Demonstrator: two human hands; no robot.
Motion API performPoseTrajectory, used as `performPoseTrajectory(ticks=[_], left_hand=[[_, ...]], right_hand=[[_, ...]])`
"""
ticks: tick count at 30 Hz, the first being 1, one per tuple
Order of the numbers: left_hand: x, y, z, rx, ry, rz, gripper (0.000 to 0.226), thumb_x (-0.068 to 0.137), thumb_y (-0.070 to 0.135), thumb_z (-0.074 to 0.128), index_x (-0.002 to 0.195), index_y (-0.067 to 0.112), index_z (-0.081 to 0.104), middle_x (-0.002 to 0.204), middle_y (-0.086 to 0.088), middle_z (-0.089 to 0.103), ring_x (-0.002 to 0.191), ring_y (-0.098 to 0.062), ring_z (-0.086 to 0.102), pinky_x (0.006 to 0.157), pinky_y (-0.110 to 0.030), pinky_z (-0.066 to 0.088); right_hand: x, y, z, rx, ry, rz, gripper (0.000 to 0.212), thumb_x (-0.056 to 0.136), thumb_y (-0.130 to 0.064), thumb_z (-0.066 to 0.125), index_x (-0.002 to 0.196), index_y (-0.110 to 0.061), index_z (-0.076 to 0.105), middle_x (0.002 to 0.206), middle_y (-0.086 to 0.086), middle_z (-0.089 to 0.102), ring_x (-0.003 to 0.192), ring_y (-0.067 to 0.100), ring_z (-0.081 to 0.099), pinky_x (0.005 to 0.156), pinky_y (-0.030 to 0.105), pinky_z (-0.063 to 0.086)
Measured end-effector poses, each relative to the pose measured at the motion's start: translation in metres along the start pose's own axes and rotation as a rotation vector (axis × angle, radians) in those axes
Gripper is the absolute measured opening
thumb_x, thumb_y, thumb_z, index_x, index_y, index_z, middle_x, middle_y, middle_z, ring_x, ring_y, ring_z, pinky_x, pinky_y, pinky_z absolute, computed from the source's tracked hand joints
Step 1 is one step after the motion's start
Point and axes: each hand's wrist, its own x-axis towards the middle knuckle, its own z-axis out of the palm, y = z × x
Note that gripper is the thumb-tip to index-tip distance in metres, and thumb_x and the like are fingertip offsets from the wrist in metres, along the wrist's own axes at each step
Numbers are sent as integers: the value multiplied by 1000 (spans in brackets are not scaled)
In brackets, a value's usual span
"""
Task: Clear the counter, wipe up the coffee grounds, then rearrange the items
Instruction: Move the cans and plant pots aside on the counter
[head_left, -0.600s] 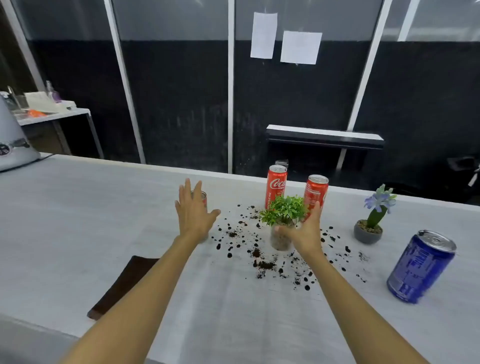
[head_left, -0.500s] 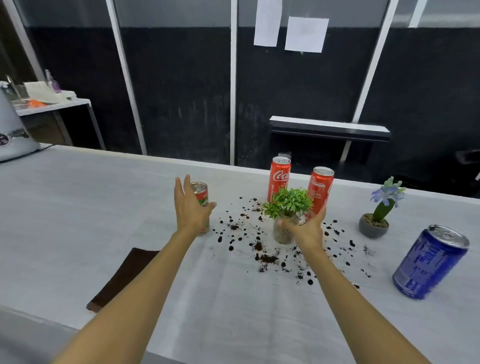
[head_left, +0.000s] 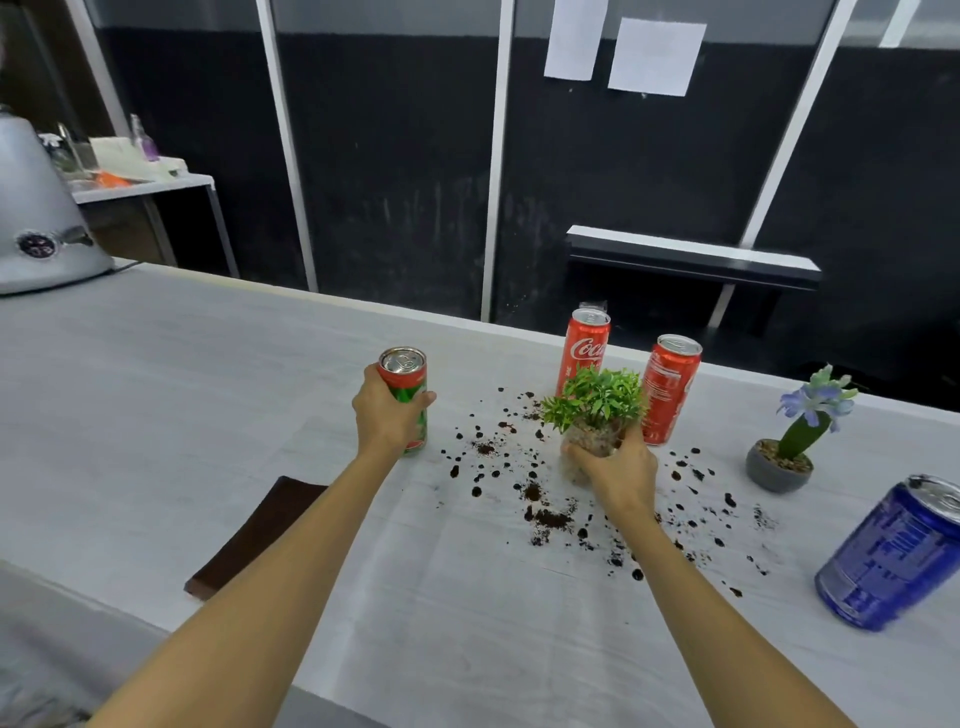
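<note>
Left grip clasps the green can; right grip clasps the plant jar.

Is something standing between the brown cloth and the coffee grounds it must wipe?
On the counter, nothing lies between the cloth and the grounds; only the left arm crosses above. Inside the spill the leafy plant, gripped by the right hand, stands in the way.
</note>
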Motion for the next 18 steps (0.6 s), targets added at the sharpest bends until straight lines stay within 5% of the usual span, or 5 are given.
performPoseTrajectory(ticks=[7,18], left_hand=[[5,10,-43,-14,59,22,66,74,15,72,130,6,37,135,-15,47,125,-32,45,103,-46,38],[70,-14,-143,44,145,-32,66,73,13,73,129,6,37,135,-15,47,124,-33,45,103,-46,38]], right_hand=[[1,-50,15,51,-81,-142,60,73,-23,77,121,-4,47,115,11,60,103,25,56,90,35,45],[-18,-131,158,161,-291,-160,60,67,-24,81,116,-7,51,115,8,60,95,17,52,78,24,41]])
